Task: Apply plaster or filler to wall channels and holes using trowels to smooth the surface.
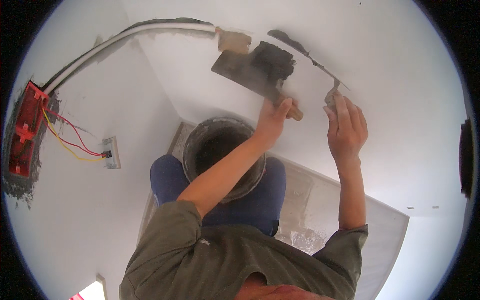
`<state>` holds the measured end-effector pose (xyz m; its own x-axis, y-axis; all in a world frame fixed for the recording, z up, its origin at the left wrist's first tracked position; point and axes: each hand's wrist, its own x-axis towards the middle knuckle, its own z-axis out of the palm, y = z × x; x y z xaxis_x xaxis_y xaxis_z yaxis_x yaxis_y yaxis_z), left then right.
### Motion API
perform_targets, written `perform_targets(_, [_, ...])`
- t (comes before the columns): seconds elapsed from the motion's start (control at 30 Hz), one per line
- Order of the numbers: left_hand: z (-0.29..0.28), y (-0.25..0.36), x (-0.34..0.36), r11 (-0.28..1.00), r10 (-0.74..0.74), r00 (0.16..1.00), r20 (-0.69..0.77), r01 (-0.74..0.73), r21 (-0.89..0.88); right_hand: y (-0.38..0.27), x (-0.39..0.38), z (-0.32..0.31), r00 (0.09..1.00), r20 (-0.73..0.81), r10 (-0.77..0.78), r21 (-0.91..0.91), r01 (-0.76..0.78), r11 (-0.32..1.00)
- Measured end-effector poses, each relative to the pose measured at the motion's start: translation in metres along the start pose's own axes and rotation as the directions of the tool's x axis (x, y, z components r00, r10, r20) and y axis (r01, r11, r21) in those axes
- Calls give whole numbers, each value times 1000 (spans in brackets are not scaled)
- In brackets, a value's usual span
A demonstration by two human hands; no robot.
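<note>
Trowel (320,66) slants, its long axis pointing upper left (right fingers (343,112) clamped on handle (330,97)).

L grip (272,120) holds float (231,66) by handle, dk. mortar (272,59) on its plate. R grip (347,127) holds trowel (320,65), mortar along blade. Bucket (189,160) sits btwn. knees (166,175). Wht. conduit (150,27) runs along wall to red elec. boxes (31,112); red & yel. wires (82,159) run from boxes to wht. fitting (115,150).

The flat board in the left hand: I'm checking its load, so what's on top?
Dark paste covers the right part of the flat board; its left part shows. The surface beneath the paste is covered and cannot be seen.
</note>
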<state>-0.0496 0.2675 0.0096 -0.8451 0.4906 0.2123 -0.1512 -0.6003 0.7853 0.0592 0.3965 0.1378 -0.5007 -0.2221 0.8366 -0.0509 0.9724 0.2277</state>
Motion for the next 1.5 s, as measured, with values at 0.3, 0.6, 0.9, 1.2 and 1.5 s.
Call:
perform_targets(0.3, [-2,-1,1,1000,17,1000,-2,-17,-2,-6,-11,-1,993,109,-50,97,40,994])
perform_targets(0.6, [-5,-1,4,1000,5,999,32,-5,7,-11,-7,14,997,81,3,23,-5,1000])
perform_targets(0.9, [-6,1,2,1000,-11,1000,22,11,-22,-7,8,4,999,16,33,62,-34,997])
perform_targets(1.2, [-3,6,-3,999,-11,1000,15,12,-45,-10,-4,-1,991,119,56,190,-78,979])
perform_targets(1.5, [-9,10,1,997,21,997,74,-15,-80,-5,-10,-5,987,131,92,190,-116,975])
